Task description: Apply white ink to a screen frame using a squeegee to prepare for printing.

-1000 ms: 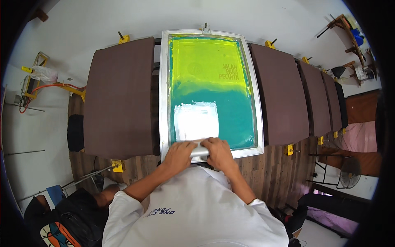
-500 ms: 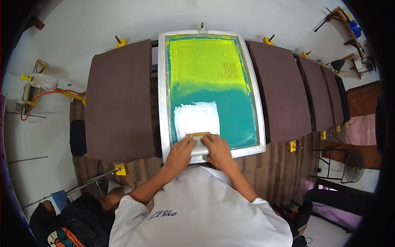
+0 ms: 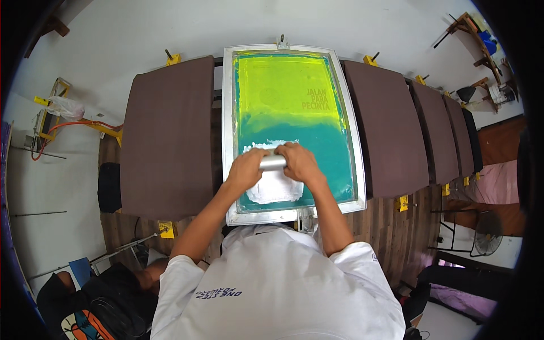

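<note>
In the head view, the left hand [image 3: 247, 169] and the right hand [image 3: 299, 163] held a silver bar [image 3: 273, 162], one hand at each end; their fingers were curled close around it, and its shiny middle showed between them; the bar was above the white paint [image 3: 275, 191], on the near left part of a teal and yellow-green screen [image 3: 324, 156] with a silver frame [image 3: 266, 217]; one brown board [image 3: 169, 136] was on the left and another brown panel [image 3: 385, 124] on the right; the bar looked hard, stiff and not too heavy for two hands; wet paint might make it slippery; both ends seemed good places to grip; its bottom edge was hidden, so I could not tell if it touched the screen.
</note>
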Tool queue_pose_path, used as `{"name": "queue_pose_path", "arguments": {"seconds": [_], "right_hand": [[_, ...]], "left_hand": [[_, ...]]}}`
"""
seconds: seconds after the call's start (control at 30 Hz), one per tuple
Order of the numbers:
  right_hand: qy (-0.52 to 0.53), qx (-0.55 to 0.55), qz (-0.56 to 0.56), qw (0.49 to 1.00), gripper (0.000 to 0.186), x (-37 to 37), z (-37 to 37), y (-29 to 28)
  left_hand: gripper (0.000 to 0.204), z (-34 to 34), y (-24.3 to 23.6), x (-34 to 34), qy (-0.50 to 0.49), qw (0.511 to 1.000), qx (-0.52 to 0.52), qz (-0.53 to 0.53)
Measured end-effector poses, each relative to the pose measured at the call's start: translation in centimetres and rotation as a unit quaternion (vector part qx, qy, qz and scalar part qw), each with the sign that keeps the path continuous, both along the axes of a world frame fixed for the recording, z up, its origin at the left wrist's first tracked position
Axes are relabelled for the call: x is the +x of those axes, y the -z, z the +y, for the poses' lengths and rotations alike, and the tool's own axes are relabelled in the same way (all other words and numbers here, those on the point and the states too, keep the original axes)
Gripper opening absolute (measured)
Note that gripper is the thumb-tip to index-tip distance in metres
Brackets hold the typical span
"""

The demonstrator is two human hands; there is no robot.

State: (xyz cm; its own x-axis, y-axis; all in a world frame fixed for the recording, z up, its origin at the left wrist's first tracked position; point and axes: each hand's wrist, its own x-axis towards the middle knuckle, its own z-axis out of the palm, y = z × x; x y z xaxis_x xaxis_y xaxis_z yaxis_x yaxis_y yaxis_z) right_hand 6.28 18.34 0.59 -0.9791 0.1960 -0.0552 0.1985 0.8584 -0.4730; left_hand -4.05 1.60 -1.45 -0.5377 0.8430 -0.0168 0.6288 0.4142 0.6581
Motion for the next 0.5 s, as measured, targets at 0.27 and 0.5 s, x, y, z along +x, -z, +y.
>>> {"name": "queue_pose_path", "arguments": {"seconds": [0.27,0.5], "right_hand": [[0.009,-0.048,-0.029,0.998,0.053,9.2,-6.0,-0.5],[-0.007,-0.027,-0.043,0.999,0.041,6.3,-4.1,-2.9]], "left_hand": [[0.057,-6.0,-0.4,8.9,0.040,0.999,0.016,0.018],[0.044,-4.1,-2.8,5.7,0.038,0.999,-0.011,-0.034]]}}
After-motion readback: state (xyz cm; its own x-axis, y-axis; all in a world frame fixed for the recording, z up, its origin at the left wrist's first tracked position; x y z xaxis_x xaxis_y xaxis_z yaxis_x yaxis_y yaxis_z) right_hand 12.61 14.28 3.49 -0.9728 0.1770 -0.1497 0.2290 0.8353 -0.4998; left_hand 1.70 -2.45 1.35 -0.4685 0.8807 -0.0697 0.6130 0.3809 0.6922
